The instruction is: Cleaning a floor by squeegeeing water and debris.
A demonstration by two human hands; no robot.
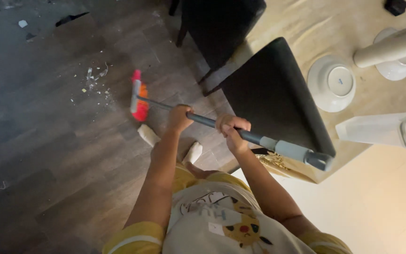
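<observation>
Gripping the broom handle (222,126) with both hands, we stand over a dark wood-look floor (48,155). Our left hand (179,117) is clenched round the handle nearer the head; our right hand (232,131) is clenched round it higher up, close to the grey sleeve at the top end. The broom head (139,96), pink and orange, rests on the floor ahead of us, just right of a scatter of pale crumbs and scraps (92,82).

Two dark chairs (271,94) stand to the right of the broom, one behind the other, the nearer one pushed against the table edge and close beside the handle. Our feet in pale slippers (147,135) show below the handle.

The table (316,28) has a light cloth. On it lie an upturned white bowl (331,83), a second white dish (393,68) partly hidden under a pale cylinder (391,47), and what appears to be a clear plastic jug (381,129) lying on its side. A small dark object sits at the far table edge. The room is dimly lit; more scraps lie at the far left.
</observation>
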